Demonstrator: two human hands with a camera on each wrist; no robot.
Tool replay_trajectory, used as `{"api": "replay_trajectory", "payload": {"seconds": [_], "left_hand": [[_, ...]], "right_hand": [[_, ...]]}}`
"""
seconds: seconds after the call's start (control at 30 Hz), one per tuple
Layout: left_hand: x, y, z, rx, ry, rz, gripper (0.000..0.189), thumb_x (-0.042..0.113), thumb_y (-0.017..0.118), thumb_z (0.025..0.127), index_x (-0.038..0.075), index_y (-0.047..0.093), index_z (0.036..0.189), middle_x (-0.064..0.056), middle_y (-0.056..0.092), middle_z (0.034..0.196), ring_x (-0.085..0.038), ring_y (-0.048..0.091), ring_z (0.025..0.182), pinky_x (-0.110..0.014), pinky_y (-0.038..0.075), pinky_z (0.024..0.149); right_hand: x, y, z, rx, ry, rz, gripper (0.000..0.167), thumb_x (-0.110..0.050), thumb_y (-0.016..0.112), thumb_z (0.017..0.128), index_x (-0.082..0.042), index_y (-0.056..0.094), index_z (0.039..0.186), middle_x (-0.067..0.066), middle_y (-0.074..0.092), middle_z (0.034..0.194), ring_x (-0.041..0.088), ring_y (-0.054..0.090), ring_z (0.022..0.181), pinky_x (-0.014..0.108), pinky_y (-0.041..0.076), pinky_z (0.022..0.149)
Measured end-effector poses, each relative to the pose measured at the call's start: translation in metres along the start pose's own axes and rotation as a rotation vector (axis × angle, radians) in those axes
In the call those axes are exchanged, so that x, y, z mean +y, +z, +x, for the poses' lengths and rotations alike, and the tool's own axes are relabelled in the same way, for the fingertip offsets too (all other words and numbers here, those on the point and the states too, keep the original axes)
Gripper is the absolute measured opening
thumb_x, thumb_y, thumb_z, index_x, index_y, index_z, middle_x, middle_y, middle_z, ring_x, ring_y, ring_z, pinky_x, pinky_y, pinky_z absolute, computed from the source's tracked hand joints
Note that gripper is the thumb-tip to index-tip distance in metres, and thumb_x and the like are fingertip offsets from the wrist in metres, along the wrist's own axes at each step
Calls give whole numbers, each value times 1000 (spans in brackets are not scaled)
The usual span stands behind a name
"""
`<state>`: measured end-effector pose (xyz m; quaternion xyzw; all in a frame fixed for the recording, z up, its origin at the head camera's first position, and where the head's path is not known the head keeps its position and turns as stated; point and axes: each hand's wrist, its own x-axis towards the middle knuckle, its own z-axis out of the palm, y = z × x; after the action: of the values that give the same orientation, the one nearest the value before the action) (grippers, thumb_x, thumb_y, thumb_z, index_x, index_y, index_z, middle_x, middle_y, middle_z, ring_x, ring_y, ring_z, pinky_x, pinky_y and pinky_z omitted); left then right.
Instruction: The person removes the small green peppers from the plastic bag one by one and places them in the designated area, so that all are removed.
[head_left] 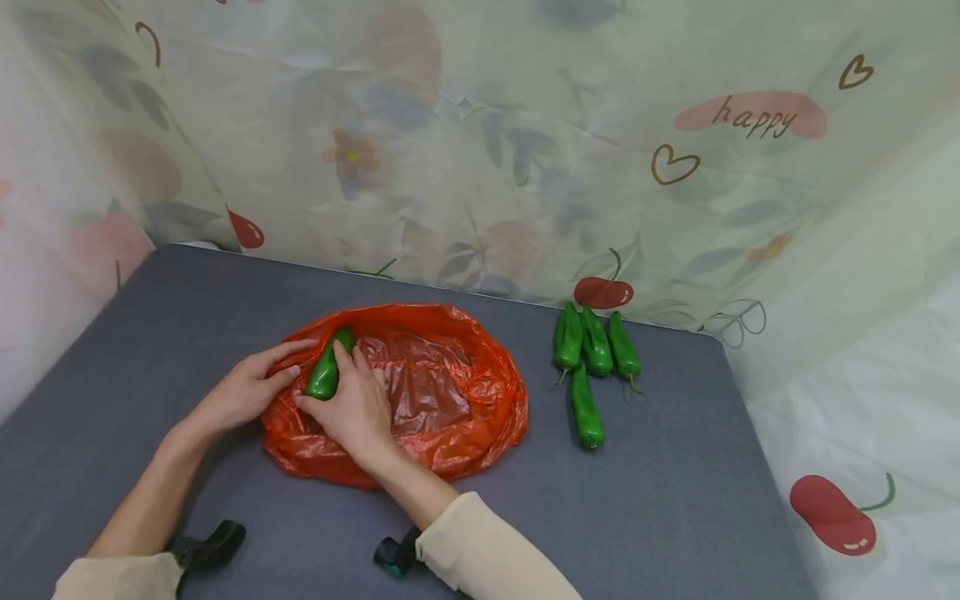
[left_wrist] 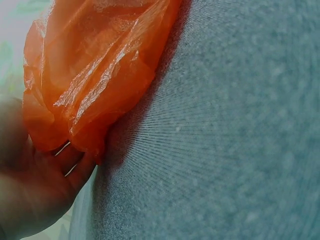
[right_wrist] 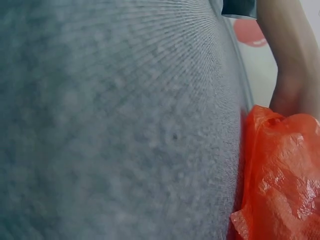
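Observation:
A red plastic bag [head_left: 495, 442] lies spread on the grey table, its mouth facing up. Over the left part of that mouth, my right hand [head_left: 358, 410] grips a green pepper [head_left: 324, 377] between thumb and fingers. My left hand [head_left: 236, 398] holds the bag's left side, with thumb and forefinger at the rim beside the pepper. In the left wrist view, fingers of the left hand [left_wrist: 45, 185] pass behind the crinkled bag [left_wrist: 95, 85]. The right wrist view catches the bag's side [right_wrist: 285, 185], while the right hand is out of that frame.
Several green peppers [head_left: 597, 346] lie in a group on the table [head_left: 675, 467] right of the bag, one nearer the front edge. A patterned curtain [head_left: 465, 167] hangs along the back. Black wrist straps [head_left: 210, 546] sit on both forearms.

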<state>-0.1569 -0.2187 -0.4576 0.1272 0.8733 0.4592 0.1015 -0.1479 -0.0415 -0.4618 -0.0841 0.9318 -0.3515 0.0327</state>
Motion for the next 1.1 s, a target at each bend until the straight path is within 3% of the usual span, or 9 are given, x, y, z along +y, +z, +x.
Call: {"api": "replay_trajectory", "payload": {"seconds": [0.17, 0.33, 0.53, 0.67, 0.77, 0.87, 1.1], "left_hand": [[-1, 0, -1, -10, -6, -25, 46, 16, 46, 107, 6, 41, 151, -28, 38, 150, -41, 43, 132, -45, 46, 96], [-1, 0, -3, -20, -20, -66, 47, 15, 46, 107, 6, 39, 152, -28, 40, 148, -36, 56, 118, -26, 51, 81], [-2, -2, -1, -11, -16, -66, 46, 18, 45, 107, 8, 40, 152, -27, 45, 145, -29, 61, 108, -26, 52, 78], [-2, -4, -1, 6, -25, -37, 45, 19, 45, 107, 9, 41, 151, -26, 50, 140, -27, 62, 103, -26, 51, 78], [-2, -5, -2, 10, -26, -34, 45, 19, 45, 107, 9, 41, 151, -26, 51, 139, -27, 64, 100, -27, 52, 77], [-2, -5, -2, 14, -23, -41, 46, 22, 45, 107, 10, 41, 151, -26, 52, 138, -25, 65, 99, -27, 53, 77], [-2, -4, -3, 12, -28, -62, 51, 31, 46, 107, 10, 40, 152, -25, 56, 133, -17, 67, 88, -29, 53, 73]], "right_hand": [[3, 1, 3, 18, -17, -31, 81, -41, 81, 82, -22, 43, 152, 11, 44, 152, 27, 49, 131, 48, 31, 113], [7, -2, 3, -1, -9, 51, 78, -38, 79, 83, -21, 45, 151, 10, 45, 151, 27, 51, 129, 43, 36, 109], [12, -12, 1, -34, -18, 158, 76, -40, 78, 85, -21, 45, 151, 0, 49, 148, 20, 54, 126, 39, 36, 109], [16, -18, -1, -65, -20, 253, 76, -42, 78, 85, -21, 46, 150, -4, 63, 131, 9, 63, 103, 27, 50, 87], [19, -22, -2, -80, 4, 326, 75, -42, 79, 85, -22, 46, 150, -4, 69, 108, 4, 61, 84, 22, 49, 70], [23, -25, -2, -93, 24, 362, 75, -43, 79, 84, -25, 46, 150, -7, 68, 94, 2, 58, 76, 21, 48, 65], [31, -32, -6, -129, 24, 491, 77, -37, 79, 85, -27, 42, 152, -2, 69, 104, 2, 63, 84, 23, 52, 71]]}}
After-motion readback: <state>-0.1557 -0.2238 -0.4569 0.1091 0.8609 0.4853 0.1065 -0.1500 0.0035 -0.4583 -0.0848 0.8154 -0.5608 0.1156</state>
